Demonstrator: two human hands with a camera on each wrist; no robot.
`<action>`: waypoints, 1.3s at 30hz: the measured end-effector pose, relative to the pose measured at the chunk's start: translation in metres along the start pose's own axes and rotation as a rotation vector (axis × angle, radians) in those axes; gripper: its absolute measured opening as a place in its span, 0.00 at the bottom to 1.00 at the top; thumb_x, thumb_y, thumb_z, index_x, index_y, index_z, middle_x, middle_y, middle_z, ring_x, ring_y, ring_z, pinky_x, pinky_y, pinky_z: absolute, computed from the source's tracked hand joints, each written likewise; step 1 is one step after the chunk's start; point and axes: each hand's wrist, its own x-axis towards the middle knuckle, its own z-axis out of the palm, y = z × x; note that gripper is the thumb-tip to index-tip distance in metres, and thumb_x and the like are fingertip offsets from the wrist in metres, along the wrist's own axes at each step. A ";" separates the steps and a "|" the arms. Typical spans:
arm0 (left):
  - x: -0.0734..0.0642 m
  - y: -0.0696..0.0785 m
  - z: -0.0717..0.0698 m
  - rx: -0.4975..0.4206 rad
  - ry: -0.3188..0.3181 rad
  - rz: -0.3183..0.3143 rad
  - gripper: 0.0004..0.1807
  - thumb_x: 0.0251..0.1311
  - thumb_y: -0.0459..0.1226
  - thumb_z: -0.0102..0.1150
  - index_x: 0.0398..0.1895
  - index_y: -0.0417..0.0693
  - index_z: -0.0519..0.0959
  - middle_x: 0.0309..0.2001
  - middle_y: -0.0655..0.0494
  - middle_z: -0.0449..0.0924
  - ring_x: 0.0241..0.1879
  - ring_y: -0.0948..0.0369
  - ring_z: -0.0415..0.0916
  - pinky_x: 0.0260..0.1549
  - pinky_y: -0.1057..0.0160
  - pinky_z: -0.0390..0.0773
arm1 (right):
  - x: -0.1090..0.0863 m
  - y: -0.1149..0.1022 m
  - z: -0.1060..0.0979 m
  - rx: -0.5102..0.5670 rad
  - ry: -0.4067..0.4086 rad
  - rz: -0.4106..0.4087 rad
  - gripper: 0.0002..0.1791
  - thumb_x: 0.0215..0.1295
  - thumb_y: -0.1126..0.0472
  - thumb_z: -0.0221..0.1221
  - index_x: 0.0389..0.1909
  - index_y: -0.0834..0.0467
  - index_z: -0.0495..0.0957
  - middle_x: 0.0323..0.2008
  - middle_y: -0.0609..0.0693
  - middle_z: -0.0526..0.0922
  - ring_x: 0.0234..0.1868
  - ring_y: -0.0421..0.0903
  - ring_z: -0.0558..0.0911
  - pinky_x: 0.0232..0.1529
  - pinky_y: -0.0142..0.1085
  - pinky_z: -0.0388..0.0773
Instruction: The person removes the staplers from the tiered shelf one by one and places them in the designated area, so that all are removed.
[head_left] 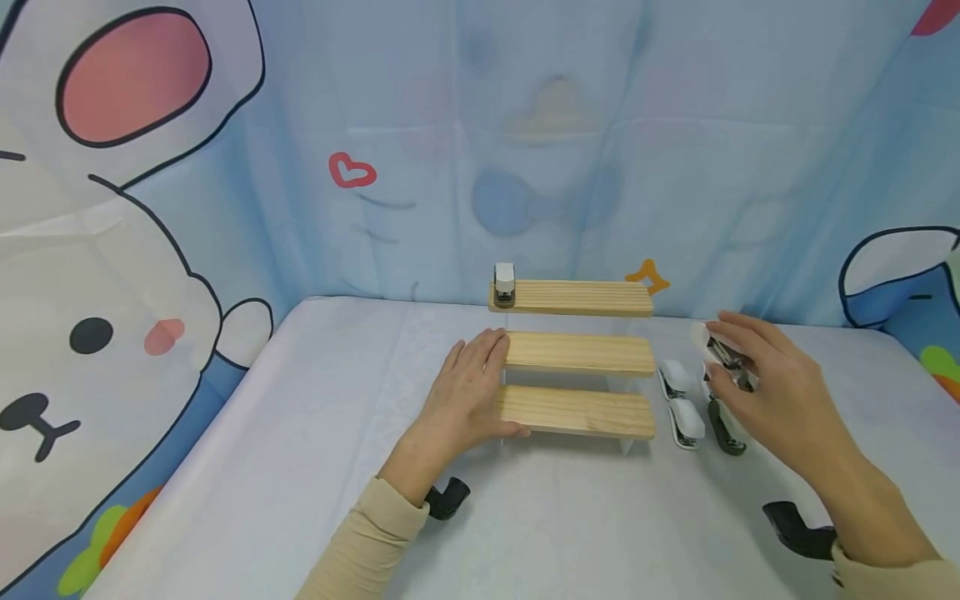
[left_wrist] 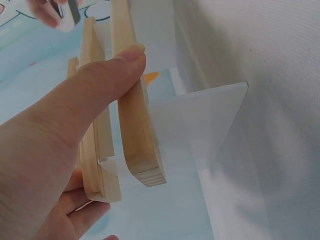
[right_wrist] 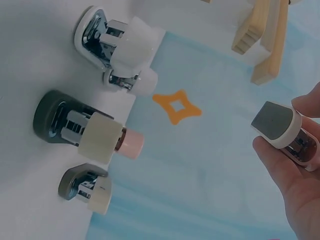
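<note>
My left hand (head_left: 467, 392) grips the left end of a three-tier wooden stand. Its thumb lies on the lowest board (left_wrist: 132, 120) and its fingers reach the middle board (head_left: 581, 353). On the left end of the top board (head_left: 585, 297) stands a small white-topped stapler (head_left: 505, 283). Right of the stand, my right hand (head_left: 787, 392) holds another mini stapler (right_wrist: 277, 122), white with a dark grey-green base, raised above the table between thumb and fingers. Below it are several staplers, among them a white one (head_left: 686, 421) and a dark-based one (head_left: 724, 429).
In the right wrist view a stapler with a cream top (right_wrist: 97, 137) partly hides a pink-topped one (right_wrist: 132, 144). Clear panels (left_wrist: 200, 120) support the boards. A white cloth (head_left: 315, 417) covers the table, with a blue printed curtain (head_left: 412, 100) behind.
</note>
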 end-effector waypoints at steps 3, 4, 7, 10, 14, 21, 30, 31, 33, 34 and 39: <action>0.000 -0.001 0.000 -0.004 0.001 0.000 0.67 0.35 0.65 0.76 0.76 0.44 0.54 0.76 0.51 0.57 0.76 0.55 0.54 0.76 0.49 0.56 | -0.002 0.002 -0.002 -0.001 -0.007 0.009 0.30 0.53 0.75 0.66 0.60 0.67 0.75 0.62 0.67 0.73 0.54 0.65 0.76 0.49 0.02 0.52; 0.000 -0.001 0.000 -0.004 0.001 0.000 0.67 0.35 0.65 0.76 0.76 0.43 0.54 0.76 0.51 0.57 0.76 0.55 0.54 0.76 0.49 0.56 | -0.003 0.003 -0.003 -0.003 -0.010 0.015 0.30 0.53 0.76 0.66 0.61 0.67 0.75 0.62 0.66 0.73 0.54 0.65 0.76 0.48 0.01 0.51; 0.000 -0.001 0.000 -0.006 0.003 0.001 0.68 0.35 0.65 0.76 0.76 0.43 0.54 0.76 0.51 0.57 0.76 0.56 0.54 0.76 0.50 0.56 | -0.005 0.005 -0.006 -0.013 -0.018 0.023 0.31 0.53 0.76 0.65 0.61 0.67 0.74 0.63 0.66 0.73 0.56 0.65 0.75 0.48 0.01 0.49; 0.000 -0.001 0.000 -0.010 0.000 -0.002 0.68 0.35 0.65 0.76 0.76 0.44 0.54 0.76 0.52 0.56 0.77 0.56 0.53 0.76 0.50 0.55 | -0.009 0.008 -0.009 -0.021 -0.025 0.034 0.30 0.54 0.76 0.63 0.61 0.67 0.74 0.63 0.66 0.73 0.56 0.65 0.75 0.48 0.01 0.47; 0.000 -0.001 0.000 -0.011 -0.004 -0.003 0.68 0.35 0.65 0.76 0.77 0.44 0.53 0.76 0.52 0.56 0.77 0.56 0.53 0.76 0.49 0.55 | -0.013 0.012 -0.012 -0.025 -0.022 0.039 0.29 0.53 0.76 0.61 0.60 0.67 0.75 0.62 0.66 0.73 0.53 0.63 0.76 0.47 0.01 0.46; -0.001 -0.001 0.001 0.004 0.015 0.007 0.68 0.34 0.65 0.76 0.76 0.43 0.55 0.76 0.51 0.58 0.76 0.55 0.55 0.76 0.49 0.57 | -0.019 0.019 -0.015 -0.041 -0.023 0.054 0.29 0.52 0.77 0.60 0.59 0.68 0.75 0.62 0.67 0.73 0.51 0.64 0.76 0.47 0.01 0.46; 0.000 0.000 0.000 0.000 0.018 0.008 0.68 0.34 0.65 0.77 0.76 0.43 0.55 0.76 0.50 0.58 0.76 0.55 0.54 0.76 0.49 0.56 | -0.030 0.029 -0.017 -0.144 -0.070 0.119 0.32 0.51 0.79 0.59 0.62 0.69 0.71 0.64 0.70 0.68 0.53 0.70 0.72 0.41 0.64 0.74; 0.000 0.000 0.000 -0.001 0.016 0.007 0.68 0.35 0.65 0.77 0.76 0.43 0.55 0.76 0.50 0.57 0.76 0.55 0.54 0.76 0.49 0.56 | -0.031 0.030 -0.017 -0.149 -0.076 0.129 0.32 0.51 0.79 0.60 0.62 0.70 0.71 0.64 0.71 0.68 0.53 0.70 0.71 0.41 0.66 0.73; 0.000 0.001 0.000 -0.002 0.012 0.005 0.68 0.35 0.65 0.77 0.76 0.43 0.55 0.76 0.50 0.57 0.76 0.55 0.54 0.76 0.49 0.56 | -0.033 0.031 -0.018 -0.161 -0.092 0.151 0.33 0.52 0.79 0.60 0.63 0.70 0.70 0.64 0.71 0.67 0.54 0.70 0.70 0.43 0.67 0.73; 0.000 0.001 0.000 -0.002 0.012 0.006 0.68 0.35 0.65 0.76 0.76 0.43 0.55 0.76 0.50 0.57 0.76 0.55 0.55 0.76 0.49 0.56 | -0.034 0.032 -0.018 -0.165 -0.097 0.159 0.33 0.52 0.79 0.60 0.63 0.70 0.70 0.64 0.72 0.67 0.54 0.70 0.70 0.43 0.68 0.73; -0.001 0.001 0.000 -0.005 0.011 0.005 0.67 0.34 0.64 0.77 0.76 0.43 0.55 0.76 0.50 0.58 0.76 0.55 0.55 0.76 0.49 0.56 | -0.039 0.034 -0.018 -0.177 -0.127 0.187 0.33 0.53 0.78 0.61 0.64 0.70 0.69 0.65 0.73 0.65 0.54 0.71 0.69 0.45 0.68 0.73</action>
